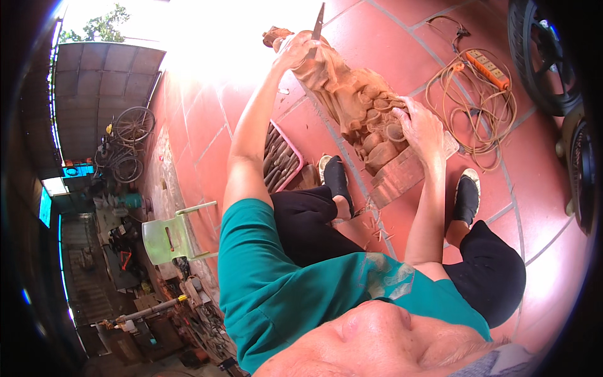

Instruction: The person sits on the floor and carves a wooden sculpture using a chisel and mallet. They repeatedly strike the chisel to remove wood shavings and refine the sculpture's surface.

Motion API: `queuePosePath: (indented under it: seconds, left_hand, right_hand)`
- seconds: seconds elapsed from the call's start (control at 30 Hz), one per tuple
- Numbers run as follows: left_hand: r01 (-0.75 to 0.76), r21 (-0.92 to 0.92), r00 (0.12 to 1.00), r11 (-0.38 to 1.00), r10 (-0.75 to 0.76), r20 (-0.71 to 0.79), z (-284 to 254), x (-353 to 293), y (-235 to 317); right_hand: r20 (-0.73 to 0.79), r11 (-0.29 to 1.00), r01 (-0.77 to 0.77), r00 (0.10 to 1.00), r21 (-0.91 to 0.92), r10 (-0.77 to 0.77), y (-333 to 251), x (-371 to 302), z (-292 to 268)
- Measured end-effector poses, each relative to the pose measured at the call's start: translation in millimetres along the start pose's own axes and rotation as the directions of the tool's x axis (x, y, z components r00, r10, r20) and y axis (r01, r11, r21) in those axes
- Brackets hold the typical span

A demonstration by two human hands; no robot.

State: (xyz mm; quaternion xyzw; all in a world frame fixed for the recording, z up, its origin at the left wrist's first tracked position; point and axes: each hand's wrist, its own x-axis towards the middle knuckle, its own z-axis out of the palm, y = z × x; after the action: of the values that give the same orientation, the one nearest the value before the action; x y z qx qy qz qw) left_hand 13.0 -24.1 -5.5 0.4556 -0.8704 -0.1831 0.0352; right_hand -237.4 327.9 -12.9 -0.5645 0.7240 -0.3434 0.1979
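A brown carved wooden statue (342,88) lies tilted across the tiled floor, its head end far left and its blocky base (402,179) nearer my feet. My left hand (294,51) is closed by the statue's upper end, with a narrow, pointed flat blade (318,24) sticking up from the fingers; its handle is hidden. On the rounded carved details near the base, my right hand (422,131) grips the statue's right side with bent fingers. Just left of my left shoe, a pink-rimmed tray (290,142) holds several chisel-like tools (276,160).
An orange power strip (487,69) lies with a coiled cable (468,116) at the right, beside a motorbike wheel (545,60). Wood chips (379,229) lie between my feet. A pale green chair (168,239), a bicycle (134,125) and workshop clutter stand at the left.
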Motion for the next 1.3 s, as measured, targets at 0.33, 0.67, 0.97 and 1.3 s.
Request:
queuePosePath:
  seconds: [0.33,0.67,0.97,1.3]
  left_hand:
    - [-0.175,0.153,0.972,0.972,0.196,-0.129,15,-5,32]
    - [-0.102,-0.158,0.995,0.982,0.1,-0.021,-11,-32,42]
    - [-0.316,0.008,0.926,0.949,0.31,-0.214,18,-29,2]
    - [-0.037,-0.227,0.991,0.973,0.007,-0.132,-6,-44,33]
  right_hand:
    - [0.035,0.999,-0.034,0.999,0.012,0.033,0,2,-7]
    - [0.006,1.0,-0.016,1.0,-0.003,0.016,1,0,-5]
    - [0.012,0.999,-0.002,1.0,0.035,0.002,-2,1,-4]
    - [0.006,1.0,-0.006,1.0,0.013,0.006,2,2,-3]
